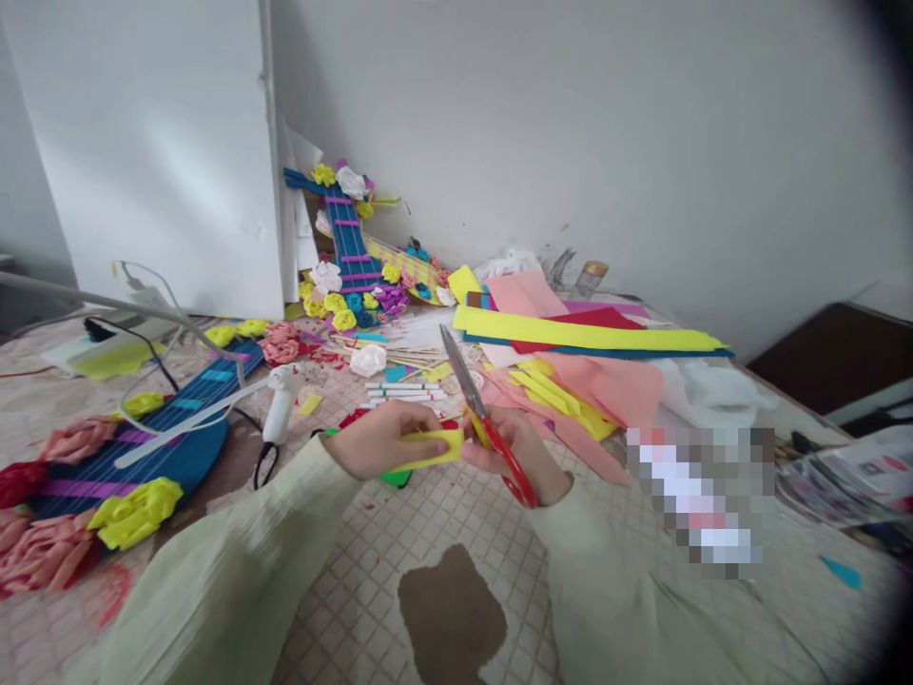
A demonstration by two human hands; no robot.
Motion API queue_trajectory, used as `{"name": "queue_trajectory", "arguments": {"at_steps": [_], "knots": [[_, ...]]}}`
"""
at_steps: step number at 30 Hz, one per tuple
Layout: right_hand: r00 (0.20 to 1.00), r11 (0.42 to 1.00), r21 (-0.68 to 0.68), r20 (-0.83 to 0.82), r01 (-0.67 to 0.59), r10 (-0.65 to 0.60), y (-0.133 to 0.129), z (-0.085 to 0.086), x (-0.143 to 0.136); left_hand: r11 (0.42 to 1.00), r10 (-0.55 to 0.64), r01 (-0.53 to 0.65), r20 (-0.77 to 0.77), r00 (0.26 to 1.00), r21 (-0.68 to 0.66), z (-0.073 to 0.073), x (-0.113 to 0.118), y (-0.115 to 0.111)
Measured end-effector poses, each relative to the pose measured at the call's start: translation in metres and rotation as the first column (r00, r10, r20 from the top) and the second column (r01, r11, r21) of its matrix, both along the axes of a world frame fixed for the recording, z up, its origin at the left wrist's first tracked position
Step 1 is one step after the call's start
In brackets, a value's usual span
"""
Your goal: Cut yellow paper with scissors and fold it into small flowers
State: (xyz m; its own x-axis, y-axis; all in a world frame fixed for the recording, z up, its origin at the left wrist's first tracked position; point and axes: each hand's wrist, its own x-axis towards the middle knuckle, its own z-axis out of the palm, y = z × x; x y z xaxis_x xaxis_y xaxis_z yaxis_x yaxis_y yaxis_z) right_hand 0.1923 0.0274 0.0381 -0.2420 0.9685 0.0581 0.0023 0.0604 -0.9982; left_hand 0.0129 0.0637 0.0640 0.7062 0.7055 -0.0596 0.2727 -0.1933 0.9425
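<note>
Currently, the left hand (381, 440) is pinching a yellow paper strip (435, 449), not yet flower-shaped; the right hand (534, 457) is holding red-handled metal scissors (468, 382). At 9 o'clock, a blue guitar-shaped cutout (196, 461) is already bearing pink paper rosettes (78, 438).

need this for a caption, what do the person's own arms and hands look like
The left hand and right hand wear no gloves. The left sleeve and right sleeve are long, loose and pale grey-green, ending near the hands, with soft folds and no visible print.
</note>
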Motion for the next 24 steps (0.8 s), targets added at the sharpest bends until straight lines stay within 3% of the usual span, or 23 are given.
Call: {"name": "queue_trajectory", "arguments": {"at_steps": [5,10,15,24], "knots": [[0.993,0.993,0.014,0.027,0.116,-0.116,0.003,-0.009,-0.006,0.986,0.11,-0.103,0.047,0.993,-0.129,0.0,0.0,0.002],[0.996,0.996,-0.001,0.027,0.085,-0.085,0.0,-0.01,-0.009,0.992,0.076,-0.066,0.087,0.993,-0.11,-0.004,0.001,0.003],[0.997,0.998,-0.012,0.025,0.069,-0.068,-0.001,-0.007,-0.01,0.987,0.154,-0.148,0.088,0.984,-0.066,-0.008,0.005,0.004],[0.997,0.989,-0.135,-0.043,0.059,-0.066,-0.003,-0.011,-0.016,0.963,0.264,-0.267,0.069,0.962,0.038,0.009,-0.01,0.01]]}}
